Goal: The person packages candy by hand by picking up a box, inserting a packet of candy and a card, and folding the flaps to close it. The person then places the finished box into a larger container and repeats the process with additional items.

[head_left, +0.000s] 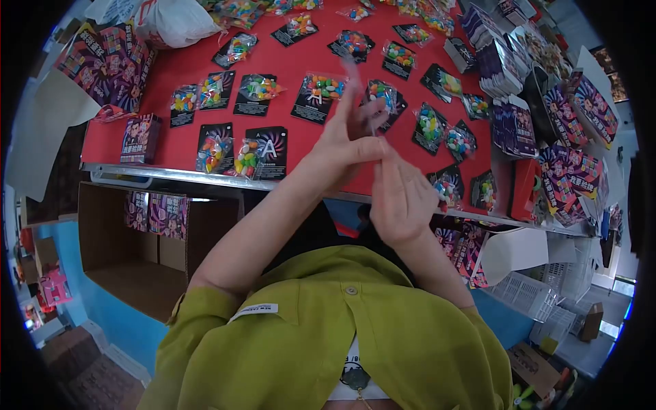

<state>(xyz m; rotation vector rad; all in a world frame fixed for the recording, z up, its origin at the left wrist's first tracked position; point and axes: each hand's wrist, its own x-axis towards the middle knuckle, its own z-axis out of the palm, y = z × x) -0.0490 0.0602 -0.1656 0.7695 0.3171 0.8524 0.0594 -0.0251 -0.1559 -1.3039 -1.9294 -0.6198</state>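
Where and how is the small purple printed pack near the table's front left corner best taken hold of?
Probably by the left and right sides of the purple pack, fingers coming down from above and the near edge. It looks compact and block-shaped, with bare red table on its right, while the larger printed packaging behind it makes the far side less inviting.

We see a lane of red tabletop (179, 145) between the upright purple printed box (139, 139) and the nearest clear packets of multicoloured pieces (214, 152). Other packets interrupt the middle, with narrow red gaps between them. We find the far left blocked by a white plastic bag (179, 24), the right by purple-and-white card stacks (499, 68).
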